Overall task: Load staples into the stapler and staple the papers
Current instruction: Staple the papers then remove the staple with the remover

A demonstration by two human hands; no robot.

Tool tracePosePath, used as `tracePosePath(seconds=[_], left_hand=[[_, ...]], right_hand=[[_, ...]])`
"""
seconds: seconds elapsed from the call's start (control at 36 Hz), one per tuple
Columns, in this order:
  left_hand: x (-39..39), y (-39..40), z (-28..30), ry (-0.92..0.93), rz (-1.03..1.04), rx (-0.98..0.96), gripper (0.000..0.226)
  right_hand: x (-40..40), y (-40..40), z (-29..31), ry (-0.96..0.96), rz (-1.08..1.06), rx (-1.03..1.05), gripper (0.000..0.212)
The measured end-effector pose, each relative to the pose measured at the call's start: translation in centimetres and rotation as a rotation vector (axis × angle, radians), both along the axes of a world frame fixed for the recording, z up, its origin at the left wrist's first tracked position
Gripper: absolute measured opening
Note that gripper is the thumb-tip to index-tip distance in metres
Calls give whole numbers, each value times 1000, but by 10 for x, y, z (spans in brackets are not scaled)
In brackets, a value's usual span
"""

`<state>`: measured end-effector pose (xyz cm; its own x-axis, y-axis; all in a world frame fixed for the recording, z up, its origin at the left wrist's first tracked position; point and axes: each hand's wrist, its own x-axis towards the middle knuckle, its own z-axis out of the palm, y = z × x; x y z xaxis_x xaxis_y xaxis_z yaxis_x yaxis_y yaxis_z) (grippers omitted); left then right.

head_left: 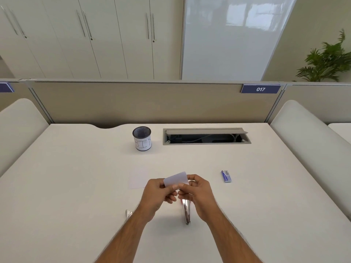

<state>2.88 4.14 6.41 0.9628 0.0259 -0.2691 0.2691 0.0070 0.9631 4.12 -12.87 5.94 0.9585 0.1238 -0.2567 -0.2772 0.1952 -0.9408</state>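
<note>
a: how are the hands set?

b: both forearms reach in from the bottom edge and meet over the middle of the white desk (76, 177). the left hand (158, 194) has thumb and fingers pinched on the left edge of a small slip of paper (175, 179), and the right hand (197, 192) pinches the same slip at its lower right corner, fingers curled. the slip is lifted off the desk and bowed a little.

a: and the stapler?

b: the stapler (185, 211) lies on the desk just under the right hand, a long metal body running toward the camera (its far end is hidden by the fingers, so i cannot tell whether it is swung open). neither hand touches it as far as i can see.

a: count things for me.

b: two hands, one held slip, one more sheet of paper (137, 178) flat on the desk just left of the hands. one stapler. one small blue staple box (226, 176), well to the right. one small metal piece (128, 214) beside the left wrist, too small to identify. one mesh cup (142, 138) with a handwritten "bin" label at the back, and one open cable hatch (206, 136) just right of it.
</note>
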Motion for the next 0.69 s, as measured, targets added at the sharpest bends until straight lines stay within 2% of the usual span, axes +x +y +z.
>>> tracePosePath(seconds=[0.11,0.22,0.33,0.39,0.42,0.53,0.61,0.69], left_hand=[[-1,1,1,0,-14,8,12],[-2,6,-1,23,-21,24,10],[-1,12,-6,5,45,112,19],[0,16,-8,-16,69,137,10],[0,17,-9,-26,68,156,6],[2,20,-14,-24,99,231,12],[3,21,-17,-10,197,233,12],[2,21,-21,4,292,193,12]], right_hand=[[1,0,-5,-20,-49,-30,30],[2,-1,-7,-43,-10,-90,22],[4,-1,-6,-69,49,-226,18],[5,-1,-6,-73,71,-290,18],[6,-2,-7,-72,79,-302,19],[7,-3,-10,-4,0,-265,10],[7,-3,-20,63,-149,-515,25],[1,3,-32,122,-70,-915,40]])
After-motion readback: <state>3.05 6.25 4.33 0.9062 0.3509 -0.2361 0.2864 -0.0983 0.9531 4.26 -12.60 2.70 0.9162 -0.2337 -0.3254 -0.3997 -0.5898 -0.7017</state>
